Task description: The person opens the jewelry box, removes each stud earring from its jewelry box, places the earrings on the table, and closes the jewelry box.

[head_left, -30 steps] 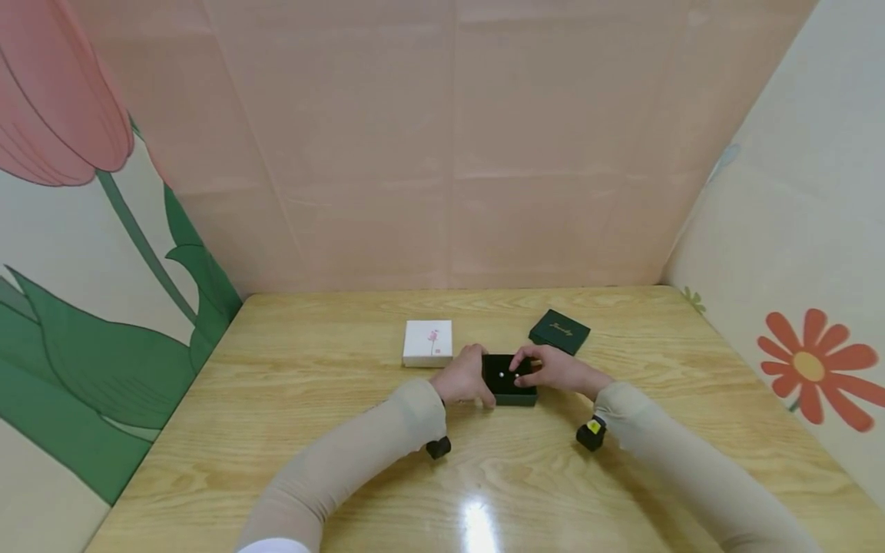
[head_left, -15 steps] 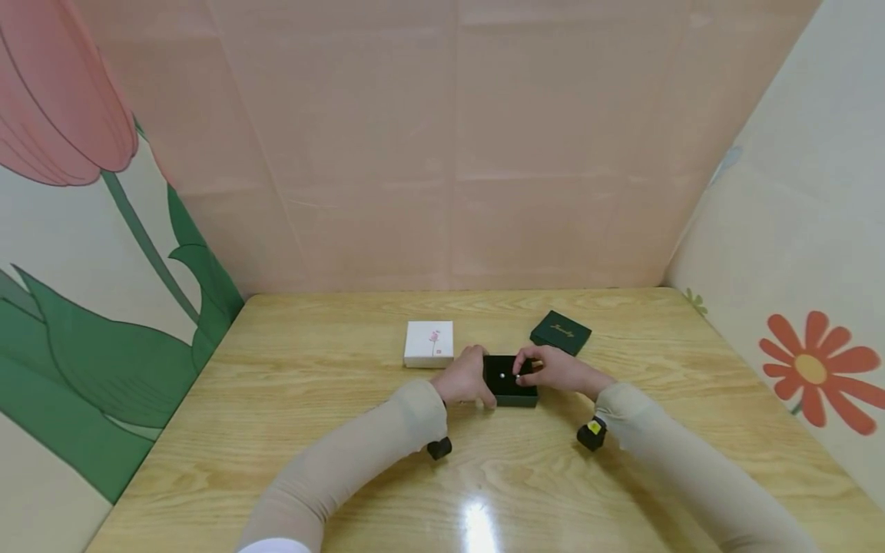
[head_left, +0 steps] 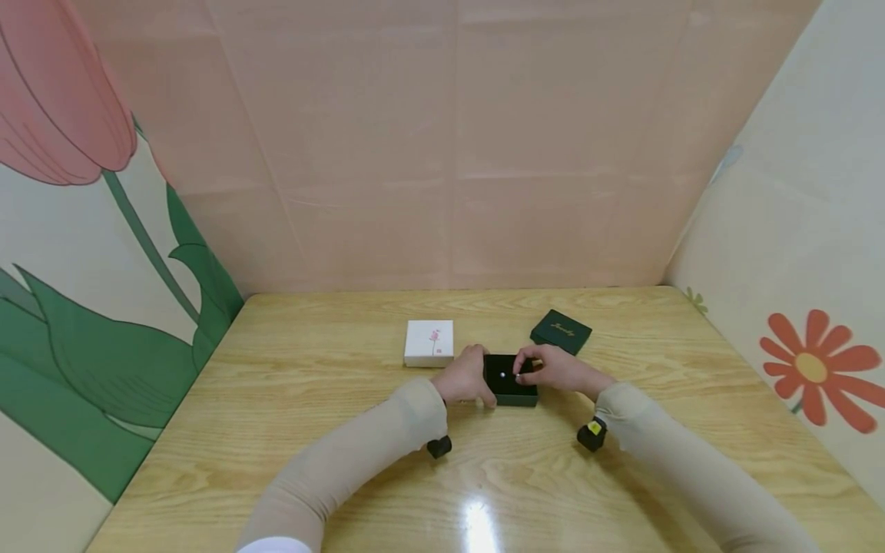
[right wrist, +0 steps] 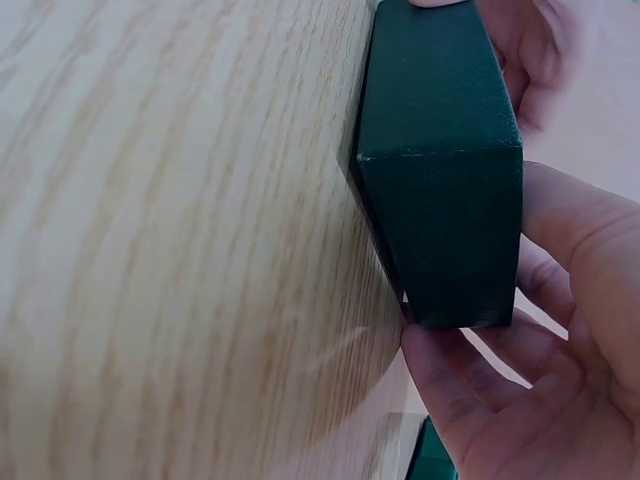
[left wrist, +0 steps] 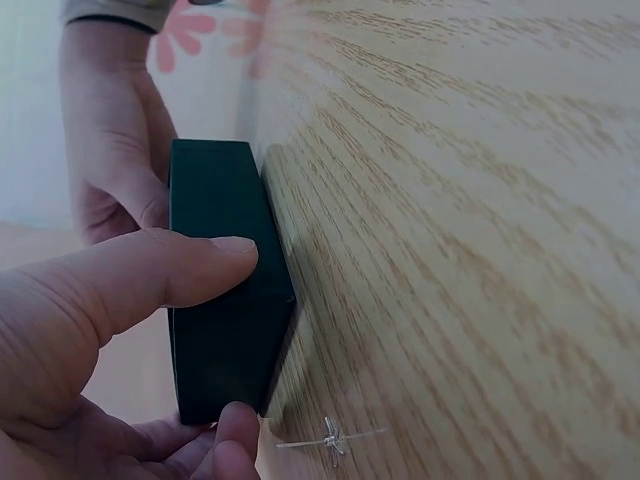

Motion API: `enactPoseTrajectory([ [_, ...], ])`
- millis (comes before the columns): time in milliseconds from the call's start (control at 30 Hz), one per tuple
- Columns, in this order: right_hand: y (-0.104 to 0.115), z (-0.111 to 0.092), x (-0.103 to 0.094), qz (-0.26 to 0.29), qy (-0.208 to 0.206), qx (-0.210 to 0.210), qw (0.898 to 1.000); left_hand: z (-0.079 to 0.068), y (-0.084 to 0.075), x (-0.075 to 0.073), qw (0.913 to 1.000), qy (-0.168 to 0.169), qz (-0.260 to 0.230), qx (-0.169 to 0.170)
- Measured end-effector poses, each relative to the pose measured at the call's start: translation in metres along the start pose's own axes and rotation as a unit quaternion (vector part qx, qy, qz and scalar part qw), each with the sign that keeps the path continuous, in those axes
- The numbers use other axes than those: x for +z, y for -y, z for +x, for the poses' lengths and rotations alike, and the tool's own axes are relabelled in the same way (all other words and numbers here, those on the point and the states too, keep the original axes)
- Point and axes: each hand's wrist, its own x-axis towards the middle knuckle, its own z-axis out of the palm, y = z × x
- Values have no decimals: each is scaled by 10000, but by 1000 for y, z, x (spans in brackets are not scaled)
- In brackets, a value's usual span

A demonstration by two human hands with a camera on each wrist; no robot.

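A small dark green jewelry box base [head_left: 517, 400] with a black insert sits on the table between both hands. My left hand [head_left: 465, 378] grips its left end; in the left wrist view the thumb [left wrist: 205, 268] lies along the green front wall [left wrist: 230, 345]. My right hand [head_left: 556, 370] reaches over the right side, thumb and index finger pinching a tiny shiny stud [head_left: 518, 376] at the insert. Another stud [head_left: 502, 375] shows in the insert to the left. In the right wrist view, the box [right wrist: 440, 235] hides the insert, and other right fingers [right wrist: 450, 385] hang beside its right end.
The green lid [head_left: 561, 331] with gold lettering lies behind the right hand. A white box [head_left: 429, 342] with a pink flower print stands behind the left hand. A thin silvery piece with a star-shaped middle [left wrist: 332, 440] lies on the table near the left fingers.
The right index finger has closed in toward the thumb at the right stud. The left hand and the box have stayed in place.
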Motion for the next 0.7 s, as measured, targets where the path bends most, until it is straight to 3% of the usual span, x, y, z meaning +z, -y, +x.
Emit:
enactPoseTrajectory([
  [367, 3, -1, -3, -115, -236, -275, 9993, -2, -2, -1, 9997, 10, -208, -88],
  [700, 13, -9, -27, 476, -661, -227, 9964, -2, -3, -1, 9999, 1, -108, -127],
])
